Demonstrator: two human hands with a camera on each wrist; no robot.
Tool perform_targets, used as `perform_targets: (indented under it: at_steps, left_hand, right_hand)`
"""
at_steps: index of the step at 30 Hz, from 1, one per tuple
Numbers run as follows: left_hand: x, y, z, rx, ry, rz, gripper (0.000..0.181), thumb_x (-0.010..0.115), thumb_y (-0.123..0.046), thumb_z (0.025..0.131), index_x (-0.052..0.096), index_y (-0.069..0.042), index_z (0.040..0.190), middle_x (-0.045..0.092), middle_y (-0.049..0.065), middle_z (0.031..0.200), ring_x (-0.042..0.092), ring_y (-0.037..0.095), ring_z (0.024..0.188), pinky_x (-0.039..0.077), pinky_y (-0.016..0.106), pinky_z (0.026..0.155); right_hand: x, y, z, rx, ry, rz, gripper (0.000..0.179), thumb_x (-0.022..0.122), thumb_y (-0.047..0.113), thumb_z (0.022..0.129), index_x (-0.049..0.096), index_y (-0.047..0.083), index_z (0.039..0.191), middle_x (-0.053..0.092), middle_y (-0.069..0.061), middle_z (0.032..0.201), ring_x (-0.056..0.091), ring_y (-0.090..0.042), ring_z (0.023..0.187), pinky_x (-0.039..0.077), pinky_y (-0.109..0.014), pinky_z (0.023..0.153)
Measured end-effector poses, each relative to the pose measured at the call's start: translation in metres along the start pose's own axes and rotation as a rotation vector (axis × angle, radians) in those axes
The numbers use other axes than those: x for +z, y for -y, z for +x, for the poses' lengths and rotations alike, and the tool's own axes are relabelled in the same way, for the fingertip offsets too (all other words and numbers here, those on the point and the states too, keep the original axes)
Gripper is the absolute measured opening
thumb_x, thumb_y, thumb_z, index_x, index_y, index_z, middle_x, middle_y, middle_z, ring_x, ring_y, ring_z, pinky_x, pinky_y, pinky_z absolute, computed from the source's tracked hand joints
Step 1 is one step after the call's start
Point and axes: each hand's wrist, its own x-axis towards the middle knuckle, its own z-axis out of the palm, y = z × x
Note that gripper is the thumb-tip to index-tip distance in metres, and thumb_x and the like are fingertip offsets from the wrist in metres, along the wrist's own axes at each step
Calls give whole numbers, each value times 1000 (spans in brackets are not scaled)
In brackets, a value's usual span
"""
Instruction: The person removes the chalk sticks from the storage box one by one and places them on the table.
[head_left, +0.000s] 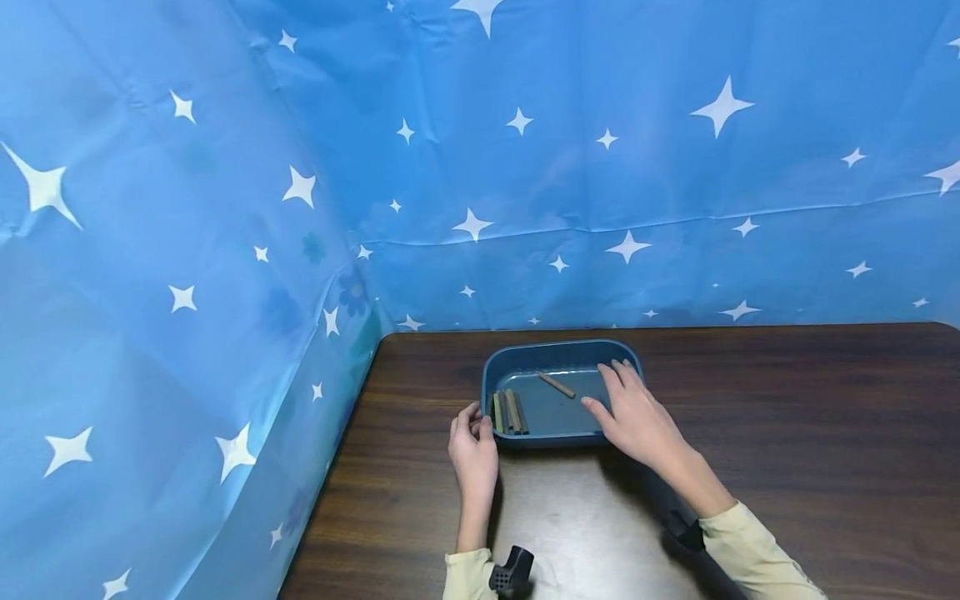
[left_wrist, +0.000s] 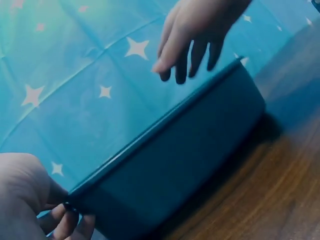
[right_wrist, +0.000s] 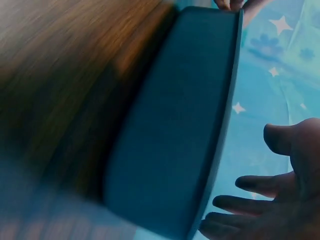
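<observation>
A blue rectangular tray (head_left: 551, 439) with raised walls stands near the table's back edge. Several short brown-green sticks (head_left: 513, 412) lie side by side at its left end, and one loose stick (head_left: 557, 385) lies slanted near the middle. My left hand (head_left: 474, 454) pinches the tray's front left corner at the rim, thumb on one side and fingers on the other. Over the tray's right end hovers my right hand (head_left: 637, 417), fingers spread and extended, holding nothing. In the right wrist view that hand's fingers (right_wrist: 245, 204) point toward the rim; the tray's inside is hidden there.
The dark wooden table (head_left: 810, 417) stretches to the right and toward me. A blue curtain (head_left: 555, 167) with white stars hangs behind it and along the left side. A black device (head_left: 513, 570) is worn at the left wrist.
</observation>
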Motion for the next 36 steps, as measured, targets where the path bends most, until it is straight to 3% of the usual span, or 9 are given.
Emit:
perform_targets:
  at_steps: [5, 11, 15, 24, 30, 36]
  left_hand:
    - [-4, 1, 4, -131, 58, -202, 28, 59, 10, 95, 65, 12, 122, 61, 22, 106, 63, 19, 80, 54, 22, 62]
    - [-4, -1, 5, -262, 89, -420, 33, 55, 10, 96, 59, 14, 128, 55, 24, 112, 58, 19, 82, 53, 19, 58]
    - [-4, 0, 5, -299, 84, -441, 33, 55, 8, 96, 59, 13, 129, 54, 24, 115, 59, 19, 84, 53, 20, 59]
    - [-5, 2, 8, -308, 105, -468, 35, 56, 7, 96, 58, 13, 130, 54, 24, 116, 59, 20, 85, 54, 20, 60]
    - [-5, 3, 9, -322, 117, -485, 35, 56, 7, 96, 59, 11, 131, 53, 21, 114, 58, 19, 84, 54, 21, 59]
    - [-8, 4, 9, -330, 124, -498, 36, 55, 7, 96, 57, 11, 132, 52, 23, 117, 58, 20, 85, 55, 21, 59]
  right_hand:
    - [13, 8, 12, -14, -6, 40, 57, 61, 25, 105, 46, -14, 144, 49, -37, 143, 48, -52, 132, 44, -65, 105]
    - [23, 13, 28, -2, 38, 117, 50, 62, 21, 105, 51, -11, 140, 60, -31, 128, 63, -43, 108, 54, -57, 87]
    - [34, 12, 40, 17, 66, 149, 46, 63, 18, 104, 53, -12, 137, 62, -28, 120, 63, -35, 92, 55, -50, 74]
    - [52, 11, 60, 77, 107, 173, 46, 65, 16, 103, 53, -13, 137, 61, -29, 120, 62, -33, 91, 54, -46, 71]
    - [63, 10, 71, 105, 129, 154, 49, 66, 16, 102, 51, -13, 138, 59, -30, 122, 62, -36, 96, 55, -49, 76]
    - [75, 12, 79, 100, 142, 45, 46, 70, 12, 99, 54, -13, 134, 58, -32, 121, 61, -43, 107, 55, -54, 86]
